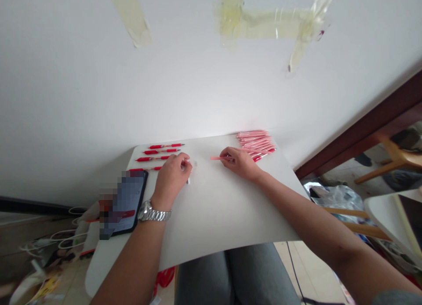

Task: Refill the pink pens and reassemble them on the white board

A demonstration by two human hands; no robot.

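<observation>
My left hand (173,175) is closed in a pinch over the white table, left of its middle. A small clear piece (194,164) shows at its fingertips, too faint to name. My right hand (238,163) grips a slim pink stick (216,158), whose end juts out to the left. Just behind that hand lies a pile of pink sticks (255,139) with a red pen (260,157) at its near side. Several red pens lie in a spaced column at the far left, among them one red pen (165,146) at the back; my left hand partly covers the nearer ones.
A phone (128,204) rests at the table's left edge, near my watch. The table (211,217) meets a white wall (198,76) with tape strips. Cables lie on the floor at left; a plastic bag (339,197) and wooden furniture are on the right.
</observation>
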